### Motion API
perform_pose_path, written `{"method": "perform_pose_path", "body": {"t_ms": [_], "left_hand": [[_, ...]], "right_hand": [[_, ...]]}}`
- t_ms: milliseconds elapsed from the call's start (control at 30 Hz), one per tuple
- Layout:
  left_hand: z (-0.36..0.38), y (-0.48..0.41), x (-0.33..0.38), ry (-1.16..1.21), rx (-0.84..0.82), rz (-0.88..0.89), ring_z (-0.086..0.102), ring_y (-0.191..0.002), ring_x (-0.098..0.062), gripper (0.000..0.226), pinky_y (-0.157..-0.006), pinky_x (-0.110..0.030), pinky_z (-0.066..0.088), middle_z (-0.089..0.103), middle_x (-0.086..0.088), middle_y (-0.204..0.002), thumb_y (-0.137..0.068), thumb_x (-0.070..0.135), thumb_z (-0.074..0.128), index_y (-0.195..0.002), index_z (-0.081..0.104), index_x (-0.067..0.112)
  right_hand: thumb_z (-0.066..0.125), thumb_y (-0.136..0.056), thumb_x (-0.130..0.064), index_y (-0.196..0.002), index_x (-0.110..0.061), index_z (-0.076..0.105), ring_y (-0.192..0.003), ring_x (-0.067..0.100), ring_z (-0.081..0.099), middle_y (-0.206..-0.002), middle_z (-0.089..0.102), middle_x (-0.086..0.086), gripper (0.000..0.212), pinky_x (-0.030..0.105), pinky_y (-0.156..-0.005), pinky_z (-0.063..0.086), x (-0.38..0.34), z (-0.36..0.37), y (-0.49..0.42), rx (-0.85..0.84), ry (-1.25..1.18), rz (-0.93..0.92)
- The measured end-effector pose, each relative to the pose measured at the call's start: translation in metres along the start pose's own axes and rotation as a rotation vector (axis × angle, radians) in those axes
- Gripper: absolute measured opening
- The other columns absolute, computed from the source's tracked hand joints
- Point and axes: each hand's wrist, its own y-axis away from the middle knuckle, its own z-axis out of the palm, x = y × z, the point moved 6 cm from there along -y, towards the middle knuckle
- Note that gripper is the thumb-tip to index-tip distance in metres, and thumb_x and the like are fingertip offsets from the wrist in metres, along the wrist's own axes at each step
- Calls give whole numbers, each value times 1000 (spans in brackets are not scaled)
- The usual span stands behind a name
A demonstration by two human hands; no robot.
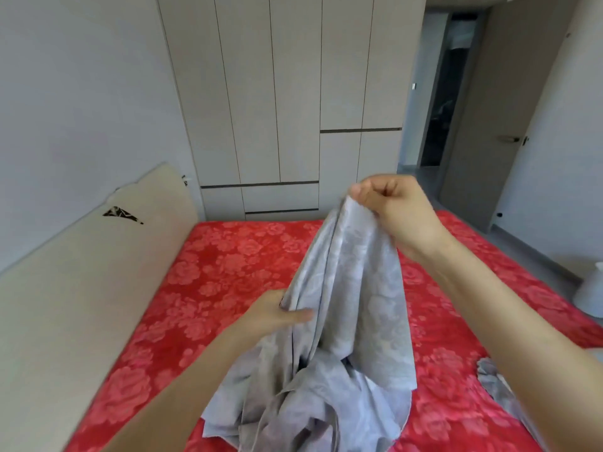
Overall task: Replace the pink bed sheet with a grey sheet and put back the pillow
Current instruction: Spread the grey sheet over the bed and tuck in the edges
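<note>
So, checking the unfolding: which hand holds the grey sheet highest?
The right hand, pinching the peak of the grey sheet; the left hand grips a fold lower down.

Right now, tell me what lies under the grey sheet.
The red flowered bed lies under the grey sheet, which the left hand and right hand hold up. The patch beneath the heap is covered.
</note>
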Motion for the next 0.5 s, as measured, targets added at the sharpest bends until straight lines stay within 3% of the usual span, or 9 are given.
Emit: {"method": "perform_pose_path", "body": {"t_ms": [33, 100, 200, 300, 367, 433, 500], "left_hand": [[2, 2, -17, -7, 43, -13, 52, -62, -17, 39, -61, -26, 40, 53, -4, -66, -73, 40, 78, -69, 56, 8], [4, 4, -47, -51, 116, -23, 31, -57, -12, 49, -57, -25, 24, 30, -1, -59, -78, 33, 75, -59, 36, 11], [11, 10, -64, -49, 148, -3, 27, -58, -14, 53, -58, -27, 23, 22, 5, -57, -89, 26, 64, -53, 26, 22], [9, 6, -36, -34, 141, 77, 28, -58, -11, 42, -59, -29, 24, 25, 7, -60, -95, 22, 55, -59, 32, 19], [-22, -10, 2, -9, 244, 149, 36, -62, -7, 33, -59, -29, 28, 39, 6, -63, -96, 15, 53, -63, 45, 13], [-73, -27, 55, 111, 429, 228, 46, -70, -10, 20, -65, -29, 36, 52, -1, -72, -95, 10, 52, -77, 59, 6], [-116, -39, 129, 115, 520, 352, 50, -71, -8, 13, -69, -26, 38, 54, -2, -76, -95, 9, 52, -86, 61, 7]], "right_hand": [[58, -93, -15, -63, 15, 39, -56, 23, 22, -63, 32, 11, 46, 31, -53, 20, -10, -10, -3, 36, -26, -17], [59, -89, -19, -66, 19, 39, -58, 25, 27, -68, 37, 16, 49, 31, -55, 24, -31, -35, -10, 135, -86, -60], [59, -89, -19, -59, 7, 29, -54, 24, 17, -61, 25, 11, 50, 25, -59, 34, -61, -70, -19, 284, -123, -170], [58, -91, -16, -55, -8, 24, -55, 22, 13, -52, 24, 1, 50, 21, -56, 31, -93, -99, -25, 382, -110, -271], [58, -90, -17, -54, -16, 26, -52, 13, 16, -47, 23, -10, 48, 22, -54, 25, -113, -126, -36, 492, -50, -335], [57, -88, -24, -56, -18, 27, -52, 8, 21, -49, 24, -13, 44, 24, -53, 23, -127, -153, -51, 607, 163, -378], [54, -88, -28, -54, -17, 32, -52, 11, 28, -51, 30, -7, 41, 27, -54, 26, -129, -165, -71, 602, 493, -352]]}}
